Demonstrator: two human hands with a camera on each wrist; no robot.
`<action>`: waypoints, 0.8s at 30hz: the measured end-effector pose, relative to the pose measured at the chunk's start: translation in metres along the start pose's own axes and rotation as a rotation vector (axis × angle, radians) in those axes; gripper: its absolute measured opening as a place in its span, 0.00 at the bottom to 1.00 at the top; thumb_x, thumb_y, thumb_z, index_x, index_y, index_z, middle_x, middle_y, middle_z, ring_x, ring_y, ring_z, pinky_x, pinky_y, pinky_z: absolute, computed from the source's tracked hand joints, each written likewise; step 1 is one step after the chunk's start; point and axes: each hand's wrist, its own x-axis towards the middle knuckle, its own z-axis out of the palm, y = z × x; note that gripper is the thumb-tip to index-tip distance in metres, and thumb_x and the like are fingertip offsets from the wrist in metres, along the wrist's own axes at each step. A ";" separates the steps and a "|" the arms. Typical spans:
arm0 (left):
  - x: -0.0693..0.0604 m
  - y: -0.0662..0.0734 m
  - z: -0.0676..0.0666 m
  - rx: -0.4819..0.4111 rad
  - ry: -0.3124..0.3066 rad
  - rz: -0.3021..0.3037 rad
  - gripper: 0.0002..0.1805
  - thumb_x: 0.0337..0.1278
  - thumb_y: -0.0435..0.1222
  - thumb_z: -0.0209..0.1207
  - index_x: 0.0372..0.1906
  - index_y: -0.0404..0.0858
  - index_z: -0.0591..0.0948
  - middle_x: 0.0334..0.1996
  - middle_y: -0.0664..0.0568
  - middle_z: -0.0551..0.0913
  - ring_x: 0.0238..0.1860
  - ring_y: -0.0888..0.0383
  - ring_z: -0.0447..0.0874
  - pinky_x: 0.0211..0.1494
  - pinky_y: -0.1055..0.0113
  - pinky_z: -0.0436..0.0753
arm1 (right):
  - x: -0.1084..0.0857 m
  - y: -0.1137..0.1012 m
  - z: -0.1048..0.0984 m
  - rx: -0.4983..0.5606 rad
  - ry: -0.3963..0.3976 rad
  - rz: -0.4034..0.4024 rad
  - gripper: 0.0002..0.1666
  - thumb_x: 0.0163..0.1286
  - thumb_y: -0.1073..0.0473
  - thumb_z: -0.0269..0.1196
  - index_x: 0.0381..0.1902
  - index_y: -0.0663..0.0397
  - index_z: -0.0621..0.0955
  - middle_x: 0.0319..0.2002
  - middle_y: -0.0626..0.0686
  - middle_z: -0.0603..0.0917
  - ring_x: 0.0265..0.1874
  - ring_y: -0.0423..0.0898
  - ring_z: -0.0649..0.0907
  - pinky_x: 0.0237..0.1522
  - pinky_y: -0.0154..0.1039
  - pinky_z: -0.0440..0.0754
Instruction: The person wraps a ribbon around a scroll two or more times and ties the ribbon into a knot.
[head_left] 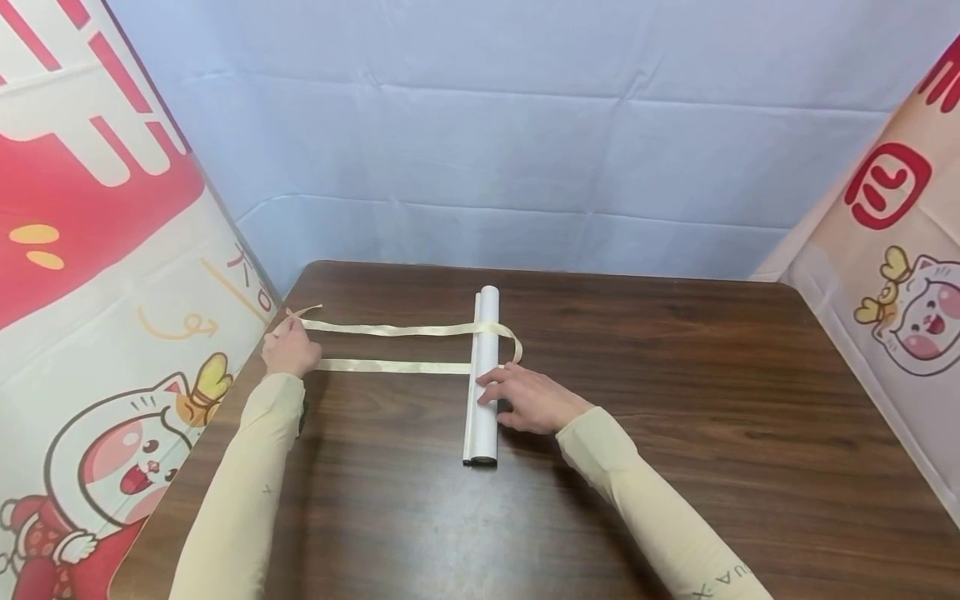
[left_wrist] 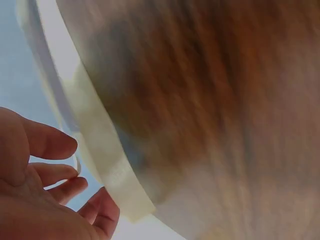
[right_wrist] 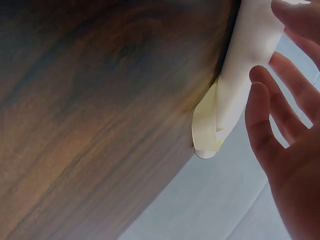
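A white rolled tube with a thin bar along its side and a dark lower end (head_left: 487,425) lies lengthwise on the table. A pale yellow ribbon (head_left: 390,331) crosses over it, loops round its right side and runs back left as a lower strand. At the table's left edge my left hand (head_left: 291,346) pinches the ribbon near its loose end; the left wrist view shows a thin strip at the fingertips. My right hand (head_left: 536,400) rests its fingertips on the tube, fingers spread and loosely bent. In the right wrist view, the ribbon loop (right_wrist: 205,122) bulges beside the tube.
The brown wooden table (head_left: 675,375) carries these things. A pale blue cloth backdrop (head_left: 487,150) stands behind it. Printed cartoon panels flank the table, one on the left (head_left: 112,333) and one on the right (head_left: 892,275).
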 end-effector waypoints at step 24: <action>-0.009 -0.056 -0.010 -0.035 -0.037 -0.171 0.34 0.54 0.36 0.42 0.64 0.19 0.55 0.70 0.29 0.49 0.66 0.22 0.43 0.60 0.24 0.47 | 0.000 -0.001 0.003 0.059 -0.020 0.080 0.14 0.63 0.63 0.63 0.46 0.48 0.85 0.60 0.50 0.78 0.59 0.50 0.77 0.57 0.44 0.77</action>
